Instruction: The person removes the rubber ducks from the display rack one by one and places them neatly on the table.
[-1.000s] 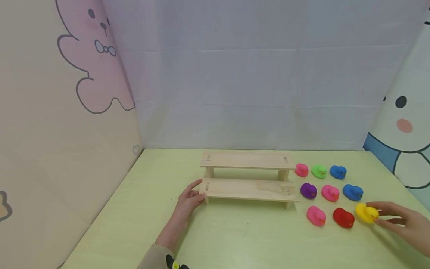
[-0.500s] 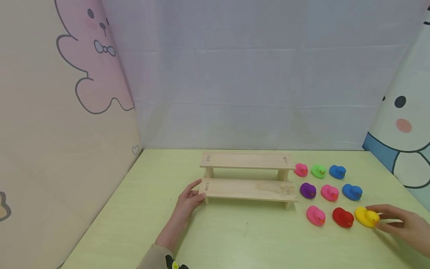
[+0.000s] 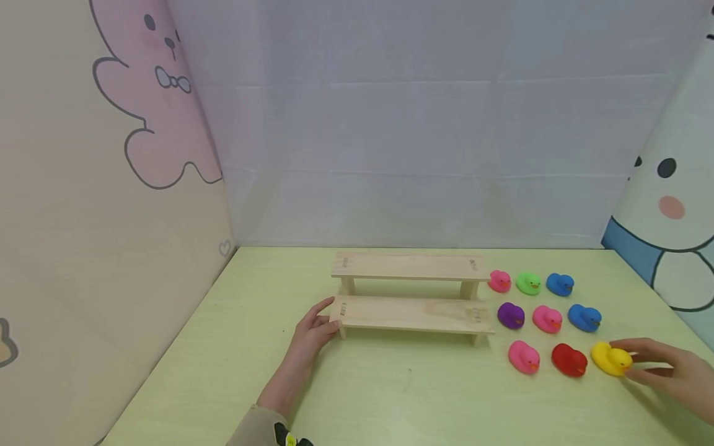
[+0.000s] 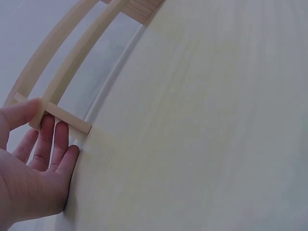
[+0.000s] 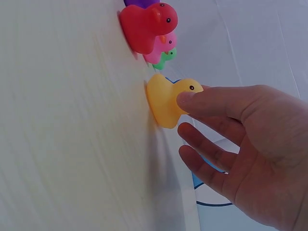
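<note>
My right hand [image 3: 669,368] pinches the yellow toy duck [image 3: 611,358] by its head, between thumb and forefinger. The other fingers spread apart beside it, as the right wrist view shows. The duck's base is right at the table top, beside a red duck [image 3: 569,360]. With my left hand [image 3: 312,334] I hold the left end of the lower step of a two-tier wooden stand [image 3: 413,313]. In the left wrist view the thumb lies on the step's edge [image 4: 72,62], and the fingers reach under it by the leg [image 4: 70,119].
Behind the yellow duck are blue ducks [image 3: 585,318], pink ducks [image 3: 548,319], a purple one [image 3: 511,315] and a green one [image 3: 528,283], in rough rows right of the stand. Fabric walls with cartoon animals [image 3: 167,80] enclose the pale table [image 3: 413,402].
Over the last second my right hand has brought the yellow duck slightly down, level with the red duck. My left hand and the stand stay in place.
</note>
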Demonstrator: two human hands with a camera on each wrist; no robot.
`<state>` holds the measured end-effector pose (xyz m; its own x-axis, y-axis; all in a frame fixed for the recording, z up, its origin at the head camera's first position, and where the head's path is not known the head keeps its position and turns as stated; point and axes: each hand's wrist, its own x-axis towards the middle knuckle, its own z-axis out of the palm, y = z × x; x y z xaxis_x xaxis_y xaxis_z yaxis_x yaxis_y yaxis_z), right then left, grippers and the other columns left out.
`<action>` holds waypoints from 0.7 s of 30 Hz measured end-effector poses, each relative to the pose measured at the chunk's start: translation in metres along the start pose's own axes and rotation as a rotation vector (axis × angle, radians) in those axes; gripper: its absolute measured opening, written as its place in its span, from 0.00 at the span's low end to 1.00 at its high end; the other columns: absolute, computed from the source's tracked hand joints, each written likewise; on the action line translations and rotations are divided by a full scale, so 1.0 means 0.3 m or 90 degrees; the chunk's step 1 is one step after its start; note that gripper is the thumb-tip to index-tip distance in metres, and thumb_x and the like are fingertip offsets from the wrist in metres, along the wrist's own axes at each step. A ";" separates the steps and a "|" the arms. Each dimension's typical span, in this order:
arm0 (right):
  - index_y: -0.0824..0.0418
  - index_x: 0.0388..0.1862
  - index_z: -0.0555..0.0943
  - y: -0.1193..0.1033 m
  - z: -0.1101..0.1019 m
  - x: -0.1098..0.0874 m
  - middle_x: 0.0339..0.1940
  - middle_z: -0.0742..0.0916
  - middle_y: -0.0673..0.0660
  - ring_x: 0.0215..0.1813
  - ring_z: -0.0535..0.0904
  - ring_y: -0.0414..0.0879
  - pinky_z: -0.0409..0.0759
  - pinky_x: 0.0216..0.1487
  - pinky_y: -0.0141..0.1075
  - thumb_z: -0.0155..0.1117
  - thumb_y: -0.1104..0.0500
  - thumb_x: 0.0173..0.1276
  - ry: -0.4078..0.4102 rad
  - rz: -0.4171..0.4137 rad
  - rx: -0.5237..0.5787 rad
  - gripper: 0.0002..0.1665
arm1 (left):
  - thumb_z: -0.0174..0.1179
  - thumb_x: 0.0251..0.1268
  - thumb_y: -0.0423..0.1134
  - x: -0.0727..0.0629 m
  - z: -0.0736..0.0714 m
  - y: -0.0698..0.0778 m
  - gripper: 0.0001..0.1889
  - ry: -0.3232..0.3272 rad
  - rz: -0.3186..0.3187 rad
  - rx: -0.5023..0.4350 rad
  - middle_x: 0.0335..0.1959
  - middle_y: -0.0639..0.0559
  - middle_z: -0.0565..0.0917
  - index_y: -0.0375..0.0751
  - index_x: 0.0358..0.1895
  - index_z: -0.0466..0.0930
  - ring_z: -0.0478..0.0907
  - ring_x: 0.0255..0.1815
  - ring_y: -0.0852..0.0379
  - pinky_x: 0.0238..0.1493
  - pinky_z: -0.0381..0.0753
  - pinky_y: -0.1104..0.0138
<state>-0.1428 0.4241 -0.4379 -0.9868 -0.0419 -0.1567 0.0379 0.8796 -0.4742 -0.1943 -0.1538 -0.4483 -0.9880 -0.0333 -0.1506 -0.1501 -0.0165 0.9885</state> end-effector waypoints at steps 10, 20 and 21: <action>0.78 0.61 0.71 -0.001 0.002 -0.002 0.55 0.77 0.81 0.44 0.79 0.58 0.85 0.42 0.50 0.72 0.61 0.60 0.007 0.001 0.004 0.34 | 0.60 0.67 0.32 0.002 0.001 0.000 0.30 0.001 -0.004 0.007 0.41 0.50 0.82 0.47 0.72 0.67 0.80 0.41 0.63 0.51 0.80 0.67; 0.77 0.62 0.70 0.013 0.004 -0.002 0.56 0.76 0.82 0.43 0.80 0.57 0.85 0.40 0.46 0.72 0.58 0.61 0.006 0.003 0.006 0.36 | 0.61 0.67 0.32 0.008 0.005 -0.002 0.30 0.001 -0.004 0.004 0.39 0.51 0.82 0.46 0.72 0.67 0.80 0.39 0.62 0.49 0.80 0.68; 0.77 0.62 0.70 0.012 0.004 -0.003 0.56 0.76 0.81 0.43 0.80 0.57 0.85 0.40 0.45 0.72 0.58 0.61 0.006 0.003 0.006 0.36 | 0.61 0.67 0.32 0.008 0.006 -0.002 0.30 0.001 -0.004 0.003 0.39 0.51 0.82 0.46 0.72 0.68 0.80 0.39 0.62 0.48 0.80 0.68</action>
<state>-0.1416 0.4269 -0.4405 -0.9880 -0.0329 -0.1506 0.0442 0.8754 -0.4813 -0.1967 -0.1521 -0.4491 -0.9870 -0.0350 -0.1567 -0.1564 -0.0114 0.9876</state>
